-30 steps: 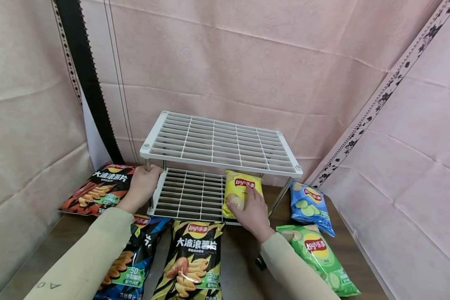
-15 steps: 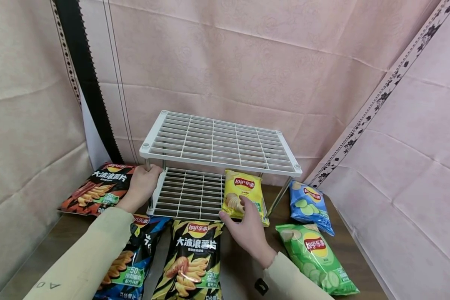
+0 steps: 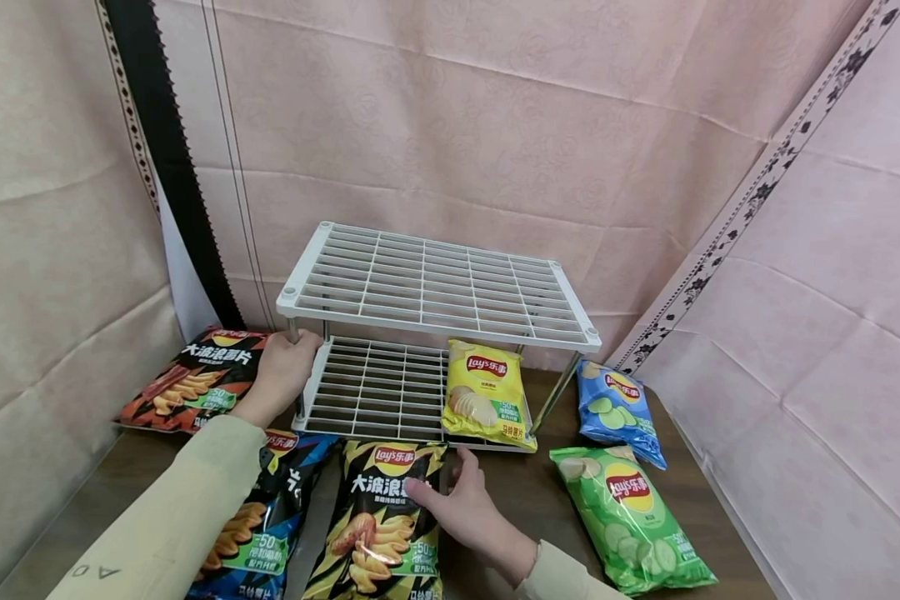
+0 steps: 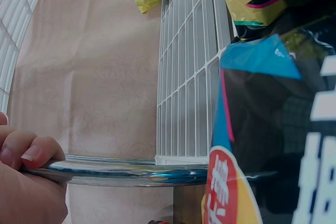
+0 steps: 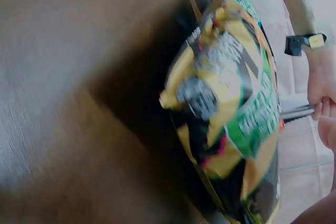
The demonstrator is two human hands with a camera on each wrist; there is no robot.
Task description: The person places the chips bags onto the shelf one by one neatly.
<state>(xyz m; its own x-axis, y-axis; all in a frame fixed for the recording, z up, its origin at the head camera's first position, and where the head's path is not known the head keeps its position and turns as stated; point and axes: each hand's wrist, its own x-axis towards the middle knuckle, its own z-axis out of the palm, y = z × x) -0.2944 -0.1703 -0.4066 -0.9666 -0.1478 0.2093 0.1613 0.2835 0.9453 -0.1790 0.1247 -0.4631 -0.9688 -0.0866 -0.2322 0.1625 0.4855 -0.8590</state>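
My left hand [image 3: 283,375] grips the front left metal post [image 4: 131,174] of a white two-tier wire rack [image 3: 435,287], fingers curled round it near the top shelf. A yellow Lay's chip bag [image 3: 486,396] leans at the right end of the lower shelf, its bottom edge at the front rim. My right hand [image 3: 468,508] is spread at the right side of a black-and-gold chip bag [image 3: 378,533]. Its thumb lies over the bag's front in the head view, and the fingers stay apart from the thumb. The right wrist view shows this bag blurred.
A black-and-blue chip bag [image 3: 258,525] lies front left, partly under the left sleeve. Beside the rack's left side is a red-and-black bag [image 3: 202,379]. To the right lie a blue bag [image 3: 621,412] and a green bag [image 3: 633,521]. Pink cloth [image 3: 450,117] hangs behind.
My right hand has let go of the yellow chip bag and moved down and left to the black-and-gold bag. The yellow bag's lower end came forward. My left hand keeps its grip.
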